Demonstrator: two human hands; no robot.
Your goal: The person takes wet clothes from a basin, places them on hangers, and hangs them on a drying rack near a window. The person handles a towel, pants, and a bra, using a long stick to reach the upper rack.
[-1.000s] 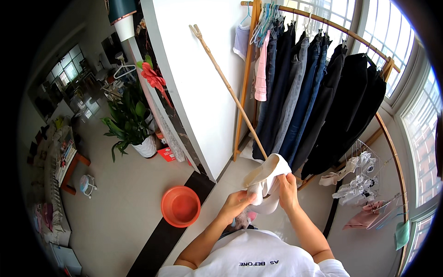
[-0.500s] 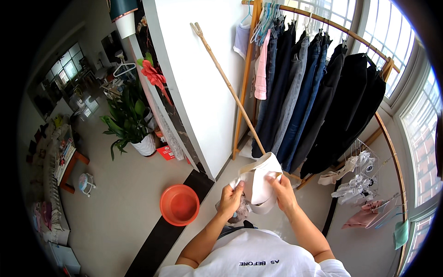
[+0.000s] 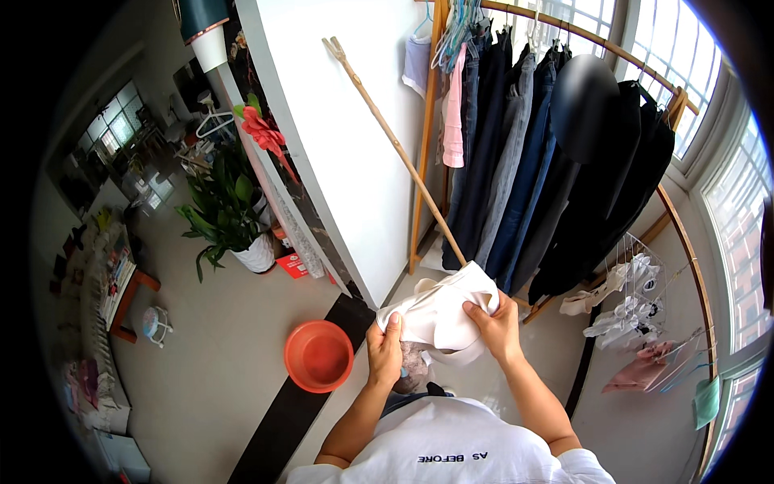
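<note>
Nearest, the person's white shirt (image 3: 435, 427) fills the lower edge, and both forearms reach forward from it. The left hand (image 3: 384, 348) is closed on the left edge of a white cloth (image 3: 439, 310), thumb on top. The right hand (image 3: 496, 327) is clamped on the right side of it, thumb pressed over the fabric; most of the fingers on both hands are hidden beneath.

The cloth hangs between the two hands, folded over itself and sagging at the lower middle, with a loop of edge standing up near the right thumb. The step in hand looks to be opening out or turning the cloth; a next move would seem to call for a firm hold on both edges while the folds are loosened.

Below the cloth shows a greyish, patterned thing (image 3: 414, 363), too covered to identify. An orange basin (image 3: 295, 369) sits on the floor to the left, well apart from the hands. Beyond the cloth, a wooden pole (image 3: 395, 147) leans on the white wall, its lower end hidden. Farther off, dark trousers (image 3: 516, 161) hang from a wooden rack (image 3: 617, 56).
</note>
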